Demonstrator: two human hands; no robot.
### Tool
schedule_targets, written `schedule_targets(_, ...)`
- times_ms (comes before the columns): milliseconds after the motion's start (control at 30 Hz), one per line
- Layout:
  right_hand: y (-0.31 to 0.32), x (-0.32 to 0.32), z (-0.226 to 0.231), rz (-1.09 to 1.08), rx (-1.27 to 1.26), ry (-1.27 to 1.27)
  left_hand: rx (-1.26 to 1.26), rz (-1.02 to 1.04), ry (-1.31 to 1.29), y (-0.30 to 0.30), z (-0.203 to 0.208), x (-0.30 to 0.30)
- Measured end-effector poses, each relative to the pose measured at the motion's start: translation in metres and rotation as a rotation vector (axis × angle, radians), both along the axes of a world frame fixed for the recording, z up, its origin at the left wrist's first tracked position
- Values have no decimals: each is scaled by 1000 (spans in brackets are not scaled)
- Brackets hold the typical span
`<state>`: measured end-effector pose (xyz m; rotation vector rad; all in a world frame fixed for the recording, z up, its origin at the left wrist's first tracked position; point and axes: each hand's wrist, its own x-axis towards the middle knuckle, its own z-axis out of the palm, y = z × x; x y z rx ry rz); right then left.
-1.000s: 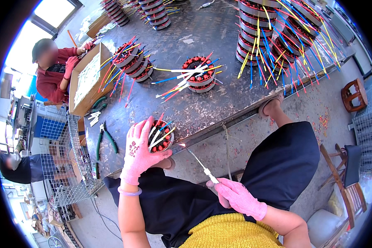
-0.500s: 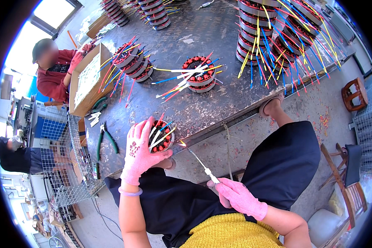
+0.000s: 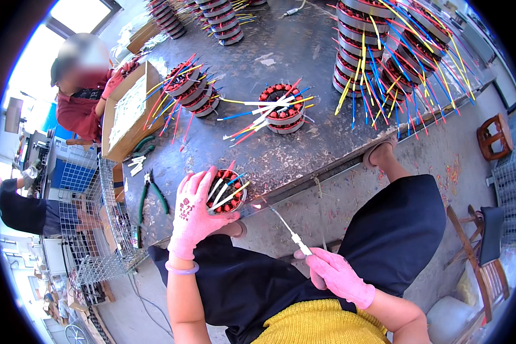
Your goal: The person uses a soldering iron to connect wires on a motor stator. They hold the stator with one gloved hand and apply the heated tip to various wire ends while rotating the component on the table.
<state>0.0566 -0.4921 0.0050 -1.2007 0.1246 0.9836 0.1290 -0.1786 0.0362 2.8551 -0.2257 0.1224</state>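
My left hand [image 3: 194, 213], in a pink glove, is wrapped round the left side of a motor stator [image 3: 235, 202] at the table's near edge. The stator has red windings inside a grey ring. Red, blue and yellow leads with white sleeves [image 3: 217, 189] stick up from it. In my pink-gloved right hand [image 3: 339, 276] is a thin torch [image 3: 296, 236] with a white handle and a slim metal tube. A small flame shows near the torch's tip, just right of the stator and apart from it. Part of the handle is hidden by my fingers.
Another stator [image 3: 285, 114] with sleeved leads stands farther back. Stacks of stators [image 3: 355, 54] rise at the back right, with a leaning stack [image 3: 192, 89] left of centre. Green-handled pliers [image 3: 149, 198] lie left of my hand. A co-worker [image 3: 83, 109] sits behind a cardboard box [image 3: 133, 114].
The torch and my right hand have shifted slightly right, and the flame looks smaller. My left hand still holds the stator. The whole view has moved a little.
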Motion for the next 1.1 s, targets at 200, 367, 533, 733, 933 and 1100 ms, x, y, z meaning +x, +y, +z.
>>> schedule_targets(200, -2, 3, 5, -51, -41, -32, -60, -18, 51, -2, 6, -3)
schedule_targets(367, -1, 3, -1, -52, 5, 7, -42, -90, 44, 6, 2, 1)
schedule_targets(533, 3, 5, 0, -72, 7, -15, -78, -78, 2, 3, 0, -1)
schedule_targets(733, 2, 10, 3, -15, -23, -24, -71, -102, -20, 7, -4, 2)
schedule_targets(933, 5, 12, 5, -6, -45, -34, -71, -81, -13, 5, -6, 0)
schedule_targets(1100, 8, 14, 3, -20, -32, -17, -71, -99, -13, 6, -6, 3)
